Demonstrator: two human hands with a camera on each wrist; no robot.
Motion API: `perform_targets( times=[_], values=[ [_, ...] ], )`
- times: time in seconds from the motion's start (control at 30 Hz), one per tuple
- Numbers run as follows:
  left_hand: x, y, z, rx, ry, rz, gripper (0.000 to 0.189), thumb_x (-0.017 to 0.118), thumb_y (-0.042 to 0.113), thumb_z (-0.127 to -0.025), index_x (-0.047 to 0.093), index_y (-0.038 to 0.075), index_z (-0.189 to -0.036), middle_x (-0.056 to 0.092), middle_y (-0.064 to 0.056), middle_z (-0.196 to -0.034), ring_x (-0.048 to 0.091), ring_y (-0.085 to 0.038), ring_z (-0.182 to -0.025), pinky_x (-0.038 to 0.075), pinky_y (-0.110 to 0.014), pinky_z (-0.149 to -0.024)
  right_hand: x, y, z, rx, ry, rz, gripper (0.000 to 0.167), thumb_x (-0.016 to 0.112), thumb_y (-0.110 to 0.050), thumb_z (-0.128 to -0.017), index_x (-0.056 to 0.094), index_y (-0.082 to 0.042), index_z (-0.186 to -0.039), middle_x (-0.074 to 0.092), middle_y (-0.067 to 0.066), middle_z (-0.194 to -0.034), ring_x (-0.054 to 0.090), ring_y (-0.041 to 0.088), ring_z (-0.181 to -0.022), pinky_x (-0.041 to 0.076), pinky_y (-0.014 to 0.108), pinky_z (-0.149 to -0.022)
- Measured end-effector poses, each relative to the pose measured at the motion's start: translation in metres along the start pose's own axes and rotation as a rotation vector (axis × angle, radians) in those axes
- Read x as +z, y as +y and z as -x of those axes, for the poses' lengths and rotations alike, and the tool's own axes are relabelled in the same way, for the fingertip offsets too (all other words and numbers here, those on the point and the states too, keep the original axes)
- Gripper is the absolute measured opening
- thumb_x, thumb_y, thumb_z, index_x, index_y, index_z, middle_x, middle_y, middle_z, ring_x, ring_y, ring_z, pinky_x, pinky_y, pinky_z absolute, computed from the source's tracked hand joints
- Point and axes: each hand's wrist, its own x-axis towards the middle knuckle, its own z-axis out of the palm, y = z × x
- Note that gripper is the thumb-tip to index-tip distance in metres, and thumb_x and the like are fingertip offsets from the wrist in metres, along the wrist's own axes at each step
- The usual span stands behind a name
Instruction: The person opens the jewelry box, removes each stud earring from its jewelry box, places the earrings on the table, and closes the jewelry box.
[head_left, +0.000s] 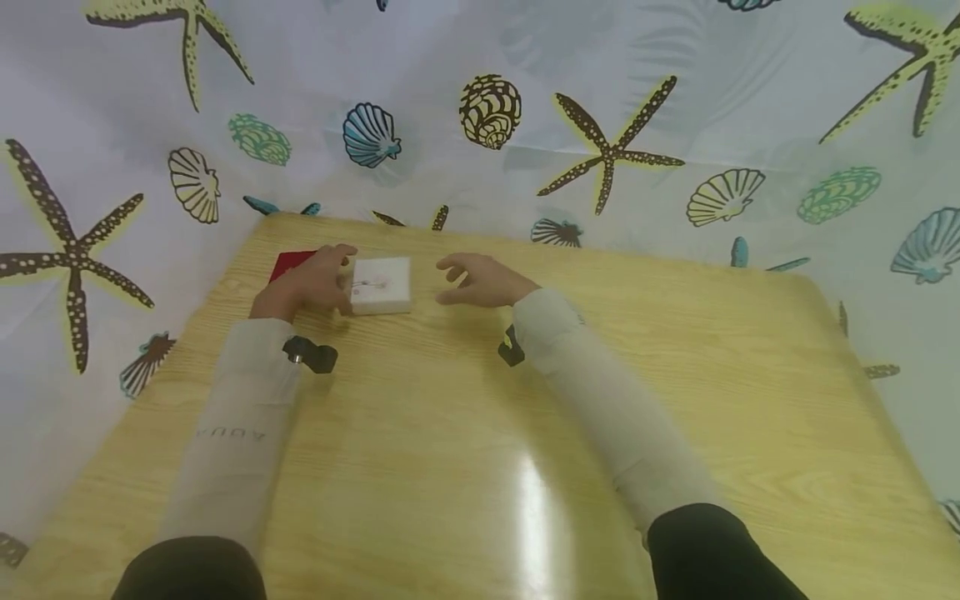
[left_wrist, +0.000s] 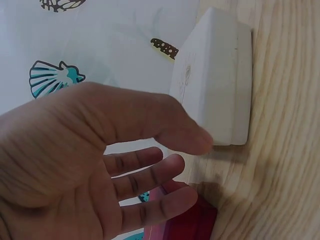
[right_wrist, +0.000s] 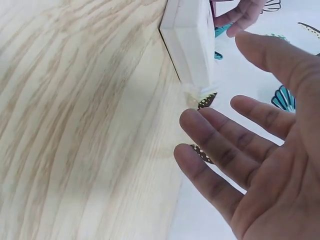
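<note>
White cloth [head_left: 427,50] printed with starfish and seashells, hanging behind and beside a light wood-grain table [head_left: 420,450]; on its far part, a lidded white box [head_left: 381,286] with a fine drawing on top, lying flat between both hands. Left of the white box, the left hand [head_left: 311,279], thumb and fingers spread apart, loosely bent, gripping nothing; thumb tip at the box's left side, too close to tell touching from just beside. Farther left of the white box, a red box [head_left: 288,262], partly hidden by that same hand. Right of the white box, the right hand [head_left: 483,279], thumb likewise apart from loosely bent fingers, holding nothing, with a visible gap between fingertips and box. Plainly nearer to the white box: the left hand, with the box to its right. Nearly square on top from above, so cannot make out any clear long axis. On the white box's near side, pale sleeves [head_left: 240,417] and small black wrist fittings [head_left: 311,354].
</note>
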Motion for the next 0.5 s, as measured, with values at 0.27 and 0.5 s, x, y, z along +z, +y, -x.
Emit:
perform_targets(
  times=[0.27, 0.5],
  values=[
    [0.001, 0.000, -0.002, -0.041, -0.046, 0.027, 0.101, 0.077, 0.007, -0.076, 0.016, -0.003, -0.155, 0.029, -0.031, -0.155, 0.046, -0.042, -0.126, 0.037, -0.056, -0.112, 0.015, -0.008, -0.028, 0.018, -0.020, -0.016, 0.075, 0.066, -0.032, -0.096, 0.029, -0.009, -0.156, 0.042, 0.017, -0.155, 0.054, 0.031, -0.134, 0.045, 0.042, -0.110],
    [0.000, -0.002, -0.007, -0.049, -0.043, 0.053, 0.102, 0.077, 0.007, -0.075, 0.014, -0.001, -0.156, 0.028, -0.029, -0.157, 0.043, -0.042, -0.133, 0.035, -0.056, -0.114, 0.020, -0.014, -0.042, 0.053, -0.010, -0.023, 0.085, 0.067, -0.034, -0.095, 0.018, -0.007, -0.159, 0.031, 0.017, -0.162, 0.052, 0.030, -0.137, 0.041, 0.042, -0.114]
  ],
)
